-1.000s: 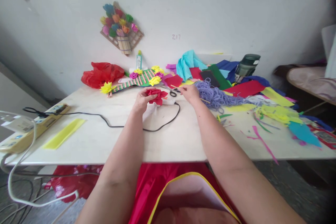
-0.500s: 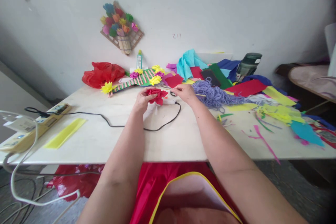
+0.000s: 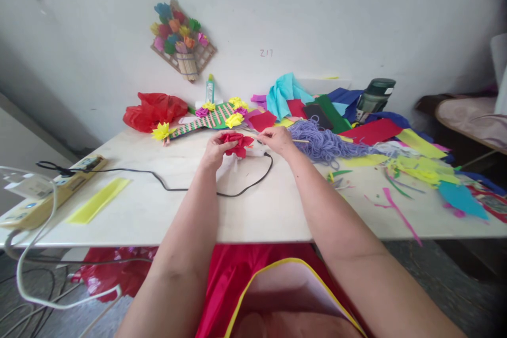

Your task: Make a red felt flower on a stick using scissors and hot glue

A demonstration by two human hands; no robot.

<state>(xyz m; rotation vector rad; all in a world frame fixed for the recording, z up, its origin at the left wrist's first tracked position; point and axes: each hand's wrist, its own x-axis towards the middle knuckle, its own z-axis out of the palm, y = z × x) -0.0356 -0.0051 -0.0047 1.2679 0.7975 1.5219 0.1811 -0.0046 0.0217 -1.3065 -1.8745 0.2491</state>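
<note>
My left hand (image 3: 216, 149) is closed on a red paper flower (image 3: 238, 144), its thumb lying across the petals. Just to the right, my right hand (image 3: 276, 139) pinches a thin wooden stick (image 3: 301, 141) whose far end sticks out past the hand. The stick's other end points toward the flower; whether it touches is too small to tell. Below the flower, partly hidden by it and the left hand, lies a white tool, perhaps a glue gun (image 3: 259, 153), with a black cord (image 3: 253, 186). Behind the hands rests a green-and-pink craft piece (image 3: 206, 122) with yellow and purple paper flowers.
A tangle of purple yarn (image 3: 320, 140) and coloured paper scraps (image 3: 370, 131) cover the table's right side. At the left are a power strip (image 3: 53, 195) and a yellow paper strip (image 3: 99, 200). A red plastic bag (image 3: 154, 111), a glue bottle (image 3: 209, 88) and a dark bottle (image 3: 375, 97) stand at the back.
My right hand and the stick have shifted very slightly left. My left hand keeps the red flower in the same place.
</note>
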